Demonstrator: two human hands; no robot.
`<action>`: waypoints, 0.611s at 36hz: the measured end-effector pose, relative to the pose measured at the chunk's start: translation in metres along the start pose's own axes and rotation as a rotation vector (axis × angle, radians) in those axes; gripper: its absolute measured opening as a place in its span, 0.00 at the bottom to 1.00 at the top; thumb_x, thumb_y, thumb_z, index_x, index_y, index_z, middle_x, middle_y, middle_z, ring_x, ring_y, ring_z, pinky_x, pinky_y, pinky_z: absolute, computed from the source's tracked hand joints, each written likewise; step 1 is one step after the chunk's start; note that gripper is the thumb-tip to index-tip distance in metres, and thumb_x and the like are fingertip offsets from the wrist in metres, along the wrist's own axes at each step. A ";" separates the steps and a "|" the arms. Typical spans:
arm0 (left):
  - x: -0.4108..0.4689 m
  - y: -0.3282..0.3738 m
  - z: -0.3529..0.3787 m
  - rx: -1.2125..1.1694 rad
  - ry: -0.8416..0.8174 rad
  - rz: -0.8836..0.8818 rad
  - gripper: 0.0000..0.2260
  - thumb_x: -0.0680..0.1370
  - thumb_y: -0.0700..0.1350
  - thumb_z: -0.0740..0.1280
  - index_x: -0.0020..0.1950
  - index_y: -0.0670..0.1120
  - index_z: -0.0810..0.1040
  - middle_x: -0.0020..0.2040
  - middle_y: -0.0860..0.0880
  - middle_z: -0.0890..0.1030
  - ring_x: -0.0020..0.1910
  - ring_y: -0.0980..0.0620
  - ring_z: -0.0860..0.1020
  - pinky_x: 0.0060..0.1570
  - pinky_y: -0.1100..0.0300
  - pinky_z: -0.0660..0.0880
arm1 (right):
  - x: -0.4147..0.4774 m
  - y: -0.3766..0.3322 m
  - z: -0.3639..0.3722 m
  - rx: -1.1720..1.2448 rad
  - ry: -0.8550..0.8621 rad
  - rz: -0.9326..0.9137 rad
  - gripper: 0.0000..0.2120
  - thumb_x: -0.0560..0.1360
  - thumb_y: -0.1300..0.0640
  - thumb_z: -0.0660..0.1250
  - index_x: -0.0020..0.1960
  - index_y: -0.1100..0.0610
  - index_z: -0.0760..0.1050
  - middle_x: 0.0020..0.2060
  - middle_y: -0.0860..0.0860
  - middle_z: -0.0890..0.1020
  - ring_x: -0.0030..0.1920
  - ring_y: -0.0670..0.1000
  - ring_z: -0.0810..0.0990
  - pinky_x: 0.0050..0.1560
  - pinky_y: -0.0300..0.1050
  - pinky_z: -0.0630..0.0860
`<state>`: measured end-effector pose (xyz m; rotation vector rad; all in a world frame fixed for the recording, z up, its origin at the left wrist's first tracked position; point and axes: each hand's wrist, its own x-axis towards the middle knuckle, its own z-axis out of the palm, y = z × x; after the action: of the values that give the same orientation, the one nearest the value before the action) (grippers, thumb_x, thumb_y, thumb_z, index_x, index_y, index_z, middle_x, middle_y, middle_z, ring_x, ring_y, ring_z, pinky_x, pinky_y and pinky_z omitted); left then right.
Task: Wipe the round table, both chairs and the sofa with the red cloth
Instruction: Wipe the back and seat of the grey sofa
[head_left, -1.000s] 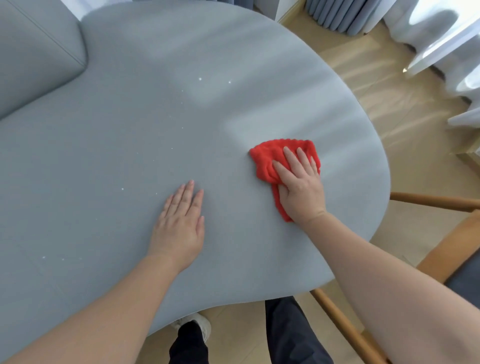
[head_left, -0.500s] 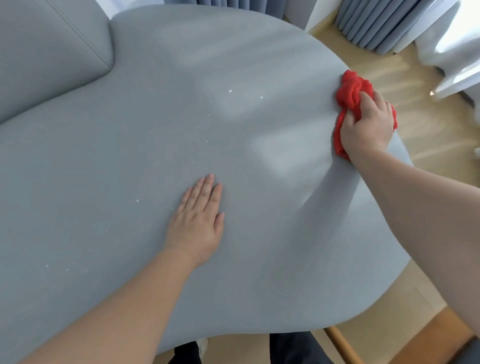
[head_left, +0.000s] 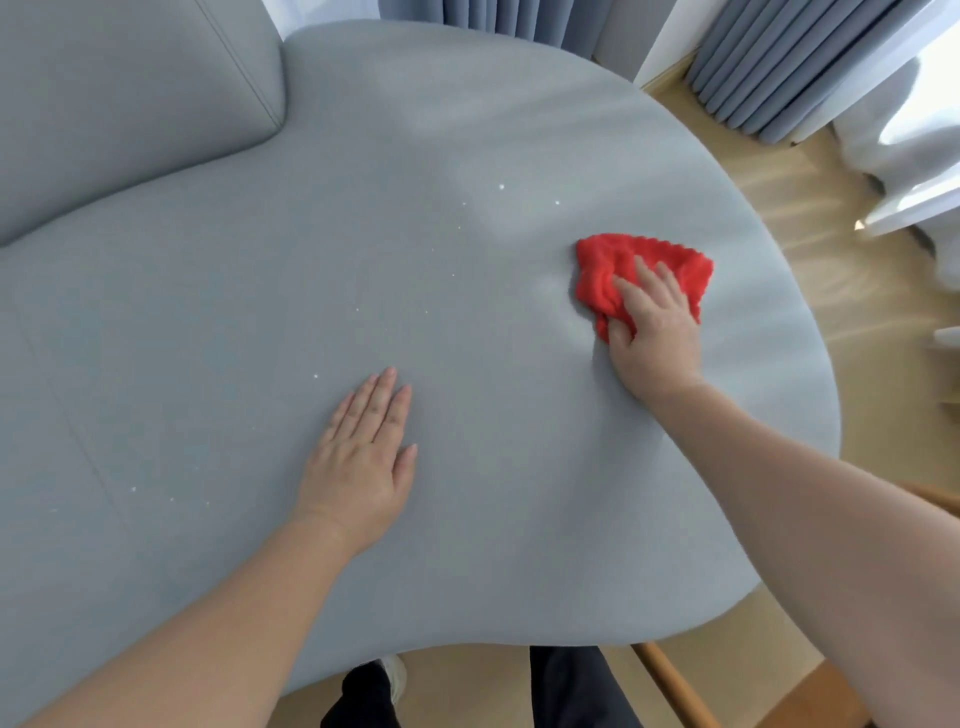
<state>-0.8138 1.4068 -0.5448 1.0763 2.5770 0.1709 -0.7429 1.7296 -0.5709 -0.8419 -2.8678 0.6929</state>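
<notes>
Red cloth (head_left: 608, 280) sits bunched on the grey fabric seat of the sofa (head_left: 467, 130), toward the seat's rounded right edge and about midway between its front edge and its far edge. The bunch is wider than it is deep, so its long axis runs roughly left to right across the seat. The right hand (head_left: 652, 332) lies on top of it, fingers (head_left: 641, 270) spread and pressing it down, while the thumb curls in at the near-left corner of the bunch and seems to pinch a fold against the palm; the cloth is grasped as well as pressed. From that grip, the nearest white specks (head_left: 501, 186) lie just to the left and a little farther in, toward the back cushion (head_left: 130, 93), and more are scattered leftward across the middle of the seat and down toward its front-left part. I judge the coming stroke a sweep to the left, broadside to the cloth's long axis, which should catch the widest band. The right hand is nearer the far specks. The left hand (head_left: 363, 457) is nearer the front-left ones, but it holds nothing: it rests flat and relaxed on the seat, fingers straight and together, well apart from the cloth, apparently as a brace.
</notes>
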 end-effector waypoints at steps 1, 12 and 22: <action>-0.003 -0.003 -0.001 -0.002 0.001 -0.013 0.26 0.77 0.50 0.53 0.70 0.36 0.67 0.72 0.39 0.65 0.71 0.45 0.59 0.71 0.56 0.48 | -0.007 -0.007 0.004 -0.003 -0.024 -0.041 0.22 0.69 0.56 0.60 0.61 0.61 0.79 0.66 0.62 0.74 0.68 0.69 0.69 0.69 0.62 0.65; -0.032 -0.031 -0.007 0.025 -0.009 -0.085 0.27 0.76 0.50 0.53 0.69 0.36 0.68 0.71 0.38 0.67 0.70 0.45 0.60 0.71 0.58 0.45 | -0.093 -0.069 0.032 -0.019 -0.306 -0.596 0.19 0.73 0.55 0.59 0.59 0.57 0.80 0.66 0.59 0.76 0.67 0.68 0.71 0.68 0.68 0.60; -0.018 -0.033 -0.003 0.011 0.035 -0.127 0.27 0.76 0.50 0.53 0.70 0.35 0.66 0.72 0.38 0.65 0.72 0.46 0.58 0.71 0.57 0.45 | -0.064 -0.076 0.046 -0.072 -0.167 -0.520 0.20 0.71 0.56 0.60 0.60 0.57 0.80 0.67 0.59 0.74 0.67 0.67 0.71 0.68 0.66 0.62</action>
<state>-0.8254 1.3712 -0.5454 0.9170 2.6708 0.1462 -0.7349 1.6203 -0.5749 -0.0204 -3.0672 0.6170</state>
